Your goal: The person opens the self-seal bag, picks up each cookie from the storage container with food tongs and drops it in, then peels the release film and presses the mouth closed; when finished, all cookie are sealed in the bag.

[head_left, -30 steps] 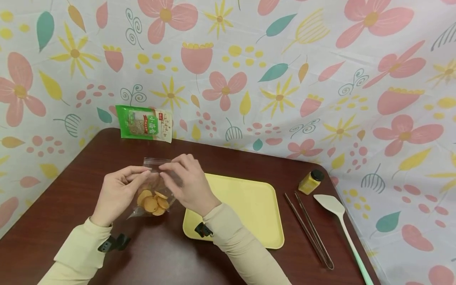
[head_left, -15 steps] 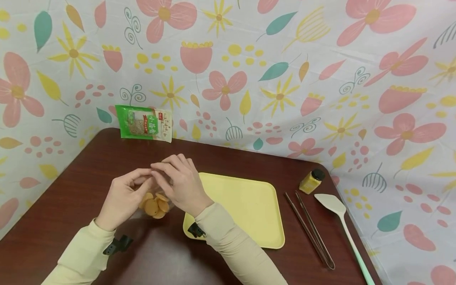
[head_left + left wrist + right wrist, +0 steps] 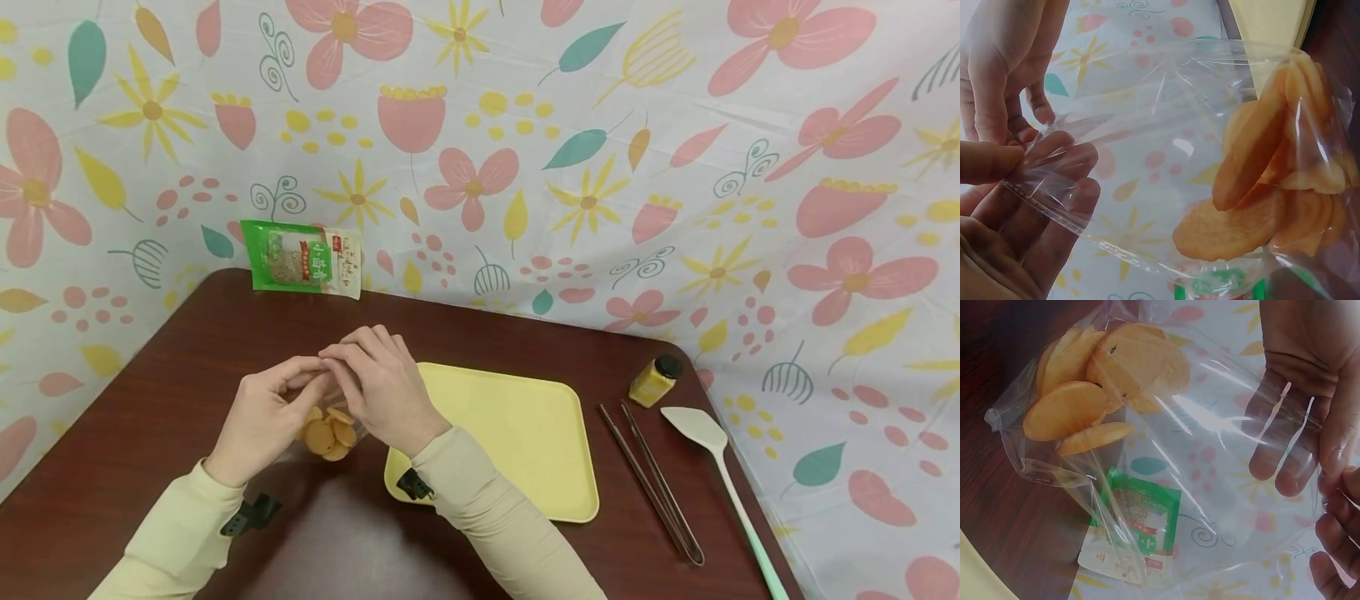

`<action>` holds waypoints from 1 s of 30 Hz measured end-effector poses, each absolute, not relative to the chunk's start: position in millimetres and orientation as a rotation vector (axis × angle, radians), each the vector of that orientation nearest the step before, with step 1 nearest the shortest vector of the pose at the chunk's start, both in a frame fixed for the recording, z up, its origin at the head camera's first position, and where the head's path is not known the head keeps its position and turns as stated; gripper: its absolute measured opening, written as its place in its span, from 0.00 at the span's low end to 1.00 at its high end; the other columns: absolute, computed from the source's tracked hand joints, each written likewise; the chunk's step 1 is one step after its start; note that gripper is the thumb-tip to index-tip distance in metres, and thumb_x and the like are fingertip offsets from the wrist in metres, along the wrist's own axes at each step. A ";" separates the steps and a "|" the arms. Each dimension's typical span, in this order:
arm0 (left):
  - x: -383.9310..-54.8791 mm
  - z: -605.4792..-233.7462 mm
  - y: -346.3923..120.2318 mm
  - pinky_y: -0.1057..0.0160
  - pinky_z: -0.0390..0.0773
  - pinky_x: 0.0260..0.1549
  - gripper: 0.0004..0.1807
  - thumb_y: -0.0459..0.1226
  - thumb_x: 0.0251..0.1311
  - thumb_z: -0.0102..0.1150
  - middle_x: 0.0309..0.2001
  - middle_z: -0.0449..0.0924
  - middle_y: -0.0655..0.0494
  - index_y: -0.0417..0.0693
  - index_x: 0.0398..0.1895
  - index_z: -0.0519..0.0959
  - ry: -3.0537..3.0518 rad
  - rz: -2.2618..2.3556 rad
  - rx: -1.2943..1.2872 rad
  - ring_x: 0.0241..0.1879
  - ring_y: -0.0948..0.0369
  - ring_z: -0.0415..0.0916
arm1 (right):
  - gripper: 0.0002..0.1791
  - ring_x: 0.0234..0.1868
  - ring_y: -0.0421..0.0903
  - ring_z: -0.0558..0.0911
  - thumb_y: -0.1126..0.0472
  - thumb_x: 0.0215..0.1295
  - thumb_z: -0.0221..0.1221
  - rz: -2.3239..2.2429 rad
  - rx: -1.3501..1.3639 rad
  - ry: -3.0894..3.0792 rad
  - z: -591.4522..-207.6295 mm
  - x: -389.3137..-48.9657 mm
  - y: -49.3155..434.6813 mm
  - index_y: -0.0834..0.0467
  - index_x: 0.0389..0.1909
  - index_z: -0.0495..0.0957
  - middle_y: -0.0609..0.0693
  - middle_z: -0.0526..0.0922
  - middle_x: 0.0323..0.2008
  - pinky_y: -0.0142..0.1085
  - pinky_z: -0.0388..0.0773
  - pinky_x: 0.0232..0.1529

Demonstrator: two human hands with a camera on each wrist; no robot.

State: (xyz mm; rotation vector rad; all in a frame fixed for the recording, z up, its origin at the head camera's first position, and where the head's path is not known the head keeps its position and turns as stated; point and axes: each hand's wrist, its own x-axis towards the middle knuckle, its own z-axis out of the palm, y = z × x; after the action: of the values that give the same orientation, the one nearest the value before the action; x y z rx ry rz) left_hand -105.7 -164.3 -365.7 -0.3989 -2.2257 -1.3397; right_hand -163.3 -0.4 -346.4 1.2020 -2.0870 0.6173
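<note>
A clear zip plastic bag (image 3: 1210,469) hangs between both hands, with several round golden biscuits (image 3: 327,437) in its lower part. My left hand (image 3: 262,414) pinches the bag's upper edge between thumb and fingers; some of its fingers show through the film in the left wrist view. Close beside it, my right hand (image 3: 386,387) has its curled fingers and thumb at the same edge. The fingertips of the two hands meet there. From the head view the bag's top is hidden behind the hands.
Right of the hands lies a yellow tray (image 3: 517,442). Farther right are metal tongs (image 3: 656,492), a yellow jar with a black lid (image 3: 654,382) and a white spatula (image 3: 705,429). A green seasoning packet (image 3: 300,258) leans against the patterned cloth (image 3: 480,100) behind the table.
The right hand has moved slightly left, and the left hand slightly right, so their fingertips now meet at the bag's top. In the last half second almost nothing moved.
</note>
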 end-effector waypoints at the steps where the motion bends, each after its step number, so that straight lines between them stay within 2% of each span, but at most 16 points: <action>1: -105.7 -365.7 -164.2 0.76 0.78 0.28 0.11 0.25 0.59 0.63 0.34 0.87 0.50 0.42 0.44 0.84 -2.225 -1.349 -0.401 0.31 0.73 0.81 | 0.08 0.41 0.39 0.72 0.58 0.72 0.55 0.615 1.203 -2.090 -346.3 -163.3 -0.4 0.53 0.44 0.82 0.42 0.77 0.41 0.29 0.65 0.35; 7: -107.5 -365.6 -164.6 0.75 0.79 0.29 0.12 0.24 0.58 0.63 0.34 0.87 0.47 0.40 0.44 0.84 -2.214 -1.391 -0.419 0.31 0.72 0.82 | 0.07 0.41 0.40 0.72 0.59 0.73 0.53 0.592 1.196 -2.100 -344.6 -163.7 -0.8 0.53 0.43 0.80 0.42 0.77 0.40 0.29 0.65 0.36; 22: -105.4 -365.6 -163.8 0.75 0.79 0.29 0.10 0.26 0.60 0.62 0.34 0.87 0.50 0.41 0.44 0.83 -2.236 -1.398 -0.396 0.31 0.72 0.82 | 0.08 0.42 0.39 0.71 0.57 0.73 0.54 0.600 1.223 -2.151 -342.9 -164.1 4.2 0.52 0.44 0.81 0.41 0.77 0.40 0.28 0.64 0.37; 30: -105.7 -366.9 -161.9 0.75 0.79 0.29 0.11 0.24 0.59 0.62 0.35 0.87 0.48 0.40 0.44 0.83 -2.227 -1.390 -0.427 0.31 0.72 0.82 | 0.07 0.41 0.39 0.71 0.57 0.72 0.55 0.563 1.220 -2.119 -341.5 -165.3 7.1 0.52 0.42 0.81 0.41 0.77 0.39 0.29 0.64 0.36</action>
State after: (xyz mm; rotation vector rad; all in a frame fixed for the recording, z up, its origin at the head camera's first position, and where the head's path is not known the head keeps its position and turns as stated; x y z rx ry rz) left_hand -105.7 -161.9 -366.9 -0.4270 -2.2269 -1.3899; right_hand -165.3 7.1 -341.5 1.2203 -2.1188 0.5633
